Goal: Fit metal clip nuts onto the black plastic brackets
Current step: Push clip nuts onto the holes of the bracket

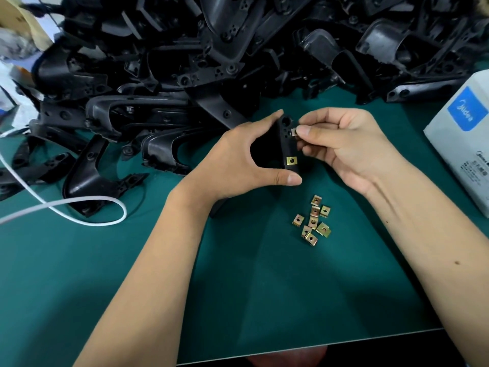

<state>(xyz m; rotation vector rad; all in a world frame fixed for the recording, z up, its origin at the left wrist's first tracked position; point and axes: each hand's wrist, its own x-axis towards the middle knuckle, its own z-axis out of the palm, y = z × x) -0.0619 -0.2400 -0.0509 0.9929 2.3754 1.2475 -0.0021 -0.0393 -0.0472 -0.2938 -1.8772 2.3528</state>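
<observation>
**Brass-coloured clip nut at the bracket edge**

Black plastic bracket (pixel 287 144) already carries one fitted clip nut (pixel 291 161). Misalignment risk: if you push the second clip nut (pixel 293 132) on skewed, it may jam or slip free. Your left hand (pixel 238 160) grips the bracket above the green mat (pixel 264 287). Your right hand (pixel 341 147) pinches the second nut against the bracket's edge. Spare clip nuts (pixel 313 221) lie nearby.

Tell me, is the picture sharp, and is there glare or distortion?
Head view: the hands, left and right, and the loose clip nuts are fairly sharp; the bracket pile shows soft glare; the table edge bows from wide-angle distortion.
</observation>
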